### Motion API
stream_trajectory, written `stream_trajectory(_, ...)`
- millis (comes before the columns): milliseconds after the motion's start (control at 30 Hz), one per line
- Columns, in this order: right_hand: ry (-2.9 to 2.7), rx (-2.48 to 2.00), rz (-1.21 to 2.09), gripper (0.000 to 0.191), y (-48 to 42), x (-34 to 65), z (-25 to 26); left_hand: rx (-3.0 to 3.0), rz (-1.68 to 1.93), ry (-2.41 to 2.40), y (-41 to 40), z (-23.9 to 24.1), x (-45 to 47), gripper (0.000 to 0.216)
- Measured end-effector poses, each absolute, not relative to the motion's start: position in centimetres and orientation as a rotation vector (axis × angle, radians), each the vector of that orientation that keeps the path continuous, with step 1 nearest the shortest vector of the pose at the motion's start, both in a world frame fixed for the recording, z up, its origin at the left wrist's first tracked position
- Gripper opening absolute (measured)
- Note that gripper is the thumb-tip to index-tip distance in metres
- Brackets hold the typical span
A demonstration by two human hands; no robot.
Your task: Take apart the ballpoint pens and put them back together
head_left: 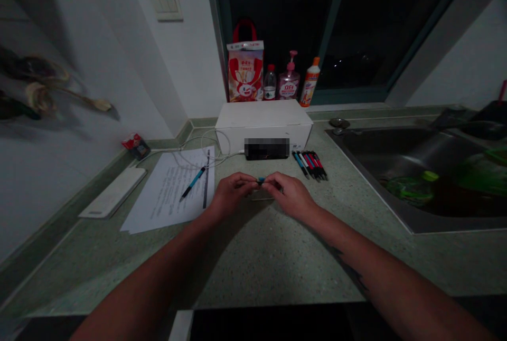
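My left hand point(236, 188) and my right hand point(287, 190) meet over the middle of the counter, their fingertips closed in a pinch. Between them is a blue-and-black pen point(261, 179), mostly covered by the fingers, so I cannot tell whether it is whole. A thin pale line shows on the counter just below the hands. To the left, another blue-and-black pen point(193, 183) lies across printed paper sheets point(170, 193). Several pens point(311, 164) in blue, white, red and black lie side by side to the right, beyond my right hand.
A phone point(267, 151) leans against a white box point(263, 116), with a white cable attached. Bottles and a red bag point(245, 74) stand behind the box. A flat white object point(114, 193) and a small red-and-black packet point(135, 145) lie left. The steel sink point(372, 182) is right.
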State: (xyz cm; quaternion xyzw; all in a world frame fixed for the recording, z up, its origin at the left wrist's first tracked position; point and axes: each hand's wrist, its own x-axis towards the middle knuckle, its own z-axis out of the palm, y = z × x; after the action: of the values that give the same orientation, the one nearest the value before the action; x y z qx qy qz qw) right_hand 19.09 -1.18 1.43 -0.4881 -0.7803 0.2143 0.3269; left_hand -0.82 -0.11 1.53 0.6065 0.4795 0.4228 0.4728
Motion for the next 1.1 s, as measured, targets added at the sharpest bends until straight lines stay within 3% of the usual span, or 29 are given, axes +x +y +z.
stream_trajectory(200, -2.003, -1.310, 0.582, 0.019, -1.2, 19.0, 1.4, 1.497, 1.045, 1.161, -0.2, 1.8, -0.8, 0.014)
stream_trajectory(267, -2.036, -1.296, 0.570, 0.011, -1.3, 18.9, 1.5, 1.519, 1.030, 1.161, -0.1, 1.9, -0.8, 0.013)
stream_trajectory(467, -2.091, -1.365, 0.487, 0.031, -1.0, 19.2, 2.0, 1.646, 0.972, 1.189, -0.1, 1.3, -1.0, 0.009)
stream_trajectory(667, -2.234, -1.470, 0.492, 0.003, -0.7, 19.6, 1.4, 2.245, 0.667, 1.028, -1.0, 0.8, -0.9, 0.008)
stream_trajectory(800, -2.421, -1.464, 0.417, 0.008, -0.7, 19.7, 0.8, 2.417, 0.497, 1.006, -1.1, 1.0, -1.0, 0.012)
stream_trajectory(967, -2.485, -1.487, 0.361, 0.006, -0.7, 19.6, 0.9, 2.414, 0.651, 1.402, 0.3, 0.8, -1.9, 0.010)
stream_trajectory(1100, -2.512, -1.464, 0.338, 0.007, -0.7, 19.7, 1.0, 2.505, 0.516, 1.525, 1.3, 0.4, -2.3, 0.013)
